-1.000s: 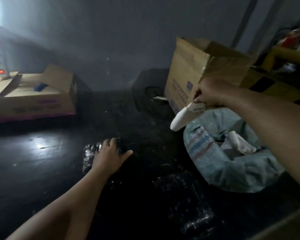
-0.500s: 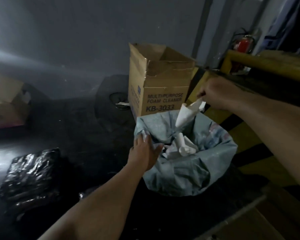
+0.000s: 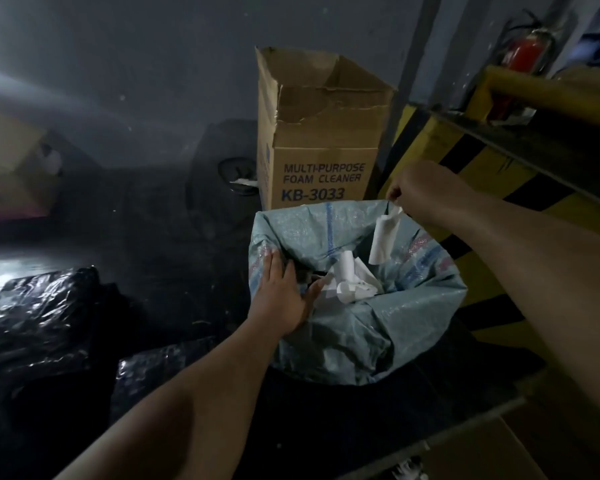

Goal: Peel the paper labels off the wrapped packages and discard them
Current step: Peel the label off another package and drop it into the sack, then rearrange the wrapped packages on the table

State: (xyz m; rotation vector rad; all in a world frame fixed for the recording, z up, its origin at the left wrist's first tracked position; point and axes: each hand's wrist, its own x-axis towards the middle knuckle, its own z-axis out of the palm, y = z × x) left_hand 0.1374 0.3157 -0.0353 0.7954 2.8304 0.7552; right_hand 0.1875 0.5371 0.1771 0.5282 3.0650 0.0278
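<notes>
Label paper (image 3: 383, 239), a curled white strip, hangs from the right hand (image 3: 417, 192) above the open mouth of a pale woven sack (image 3: 413, 306); the fingers are pinched shut on its top end, though the fingertips themselves are turned away behind the knuckles and hard to make out. In this single head view the left hand (image 3: 280, 299) rests on the sack's near-left rim with fingers spread and flat, pressing the cloth rather than gripping anything. Inside the sack lies a heap of crumpled white labels (image 3: 349, 284), its lower part hidden by the folds. Behind the sack stands an open cardboard box (image 3: 321, 133) printed MULTI-PURPOSE FOAM CLEANER KB-3033. On the dark floor at the left lie wrapped packages (image 3: 39, 317) in glossy black film; their outlines dissolve into shadow, and whether any still carries a label cannot be told. Another box (image 3: 11, 174) at the far left is blurred and cut off by the frame edge. A red fire extinguisher (image 3: 523, 53) shows at the upper right, beyond a yellow and black striped barrier (image 3: 492, 168).
</notes>
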